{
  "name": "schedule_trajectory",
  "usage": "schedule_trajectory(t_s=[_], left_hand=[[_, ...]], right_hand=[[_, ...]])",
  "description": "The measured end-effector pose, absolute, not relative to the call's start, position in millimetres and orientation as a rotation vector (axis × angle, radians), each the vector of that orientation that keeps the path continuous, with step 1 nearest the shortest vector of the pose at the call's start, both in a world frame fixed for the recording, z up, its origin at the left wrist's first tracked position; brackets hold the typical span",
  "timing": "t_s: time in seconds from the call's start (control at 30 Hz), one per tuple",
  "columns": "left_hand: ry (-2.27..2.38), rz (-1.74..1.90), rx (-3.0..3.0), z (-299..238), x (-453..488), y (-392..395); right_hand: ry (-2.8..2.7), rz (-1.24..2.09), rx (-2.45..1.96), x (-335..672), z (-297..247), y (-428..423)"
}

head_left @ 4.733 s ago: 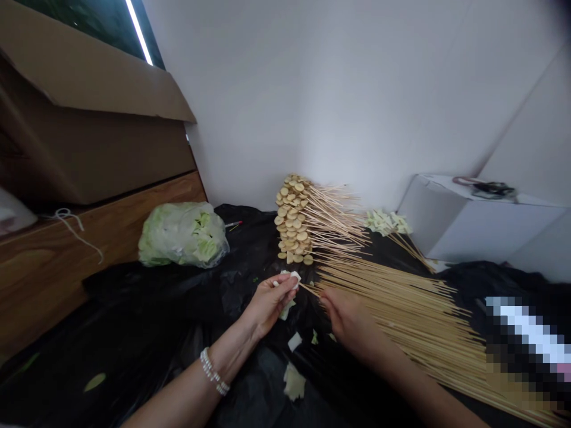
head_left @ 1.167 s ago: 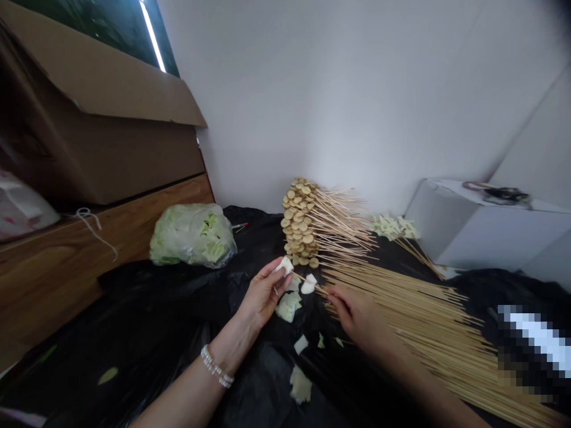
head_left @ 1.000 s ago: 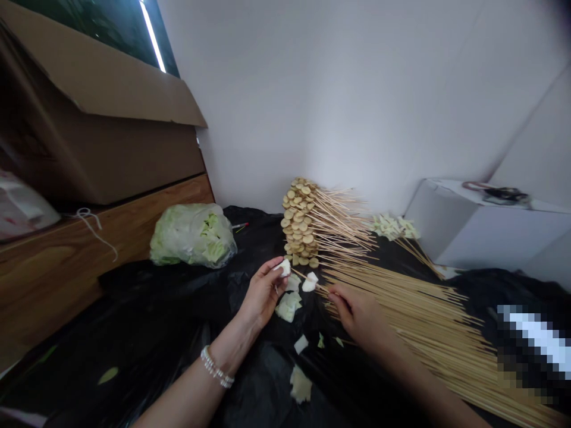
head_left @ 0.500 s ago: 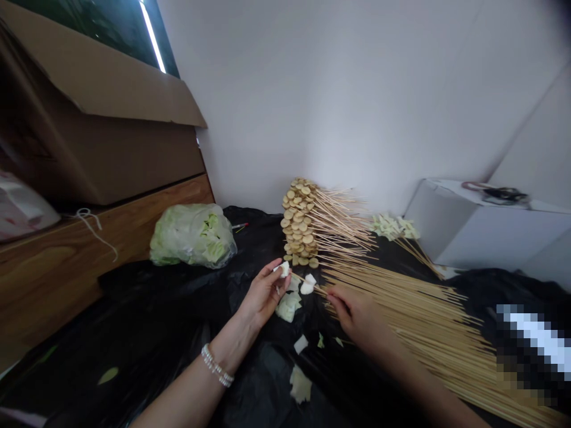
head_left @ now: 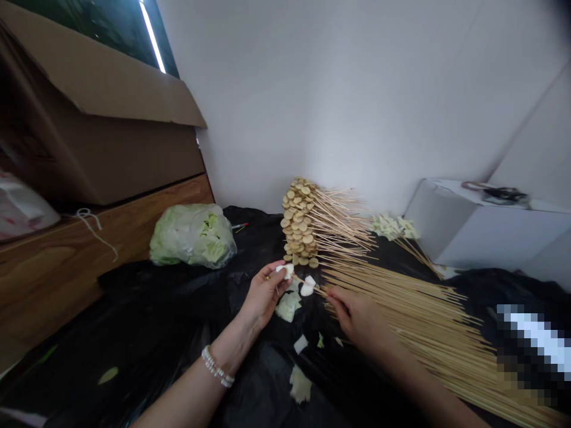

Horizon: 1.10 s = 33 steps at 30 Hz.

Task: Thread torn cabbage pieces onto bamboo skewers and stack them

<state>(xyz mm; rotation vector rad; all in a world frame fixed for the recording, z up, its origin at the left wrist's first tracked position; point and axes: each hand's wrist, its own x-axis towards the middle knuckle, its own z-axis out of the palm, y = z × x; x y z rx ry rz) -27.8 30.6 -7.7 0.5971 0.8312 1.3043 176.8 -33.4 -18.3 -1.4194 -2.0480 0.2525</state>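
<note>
My left hand [head_left: 266,292] pinches a white cabbage piece [head_left: 285,271] at the tip end of a thin wooden skewer. Another white cabbage piece [head_left: 307,286] is threaded on that skewer [head_left: 320,291], between my two hands. My right hand [head_left: 352,309] is closed round the skewer to the right of this piece. Under and beside my left hand lie loose pale-green cabbage pieces [head_left: 288,306] on black plastic sheeting [head_left: 250,380]. Just beyond my hands is a stack of skewered potato slices [head_left: 300,220], their sticks pointing right.
A clear bag of cabbage [head_left: 193,235] sits at the left, before a large cardboard box [head_left: 134,154]. Many bare skewers [head_left: 428,339] spread out at the right. Cabbage skewers [head_left: 395,227] lie near a white box [head_left: 482,226]. Cabbage scraps [head_left: 300,383] lie in front.
My left fingers have shifted slightly on the cabbage piece, which now shows more at the skewer's tip. My right hand stays almost where it was.
</note>
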Motion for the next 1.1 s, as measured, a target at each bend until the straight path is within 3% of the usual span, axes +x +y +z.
schedule_trajectory(t_s=[1.1], left_hand=[[0.813,1.349,0.615,-10.2,-22.1,25.9]], right_hand=[[-2.021,0.173,-1.482,173.0,-16.6,-36.7]])
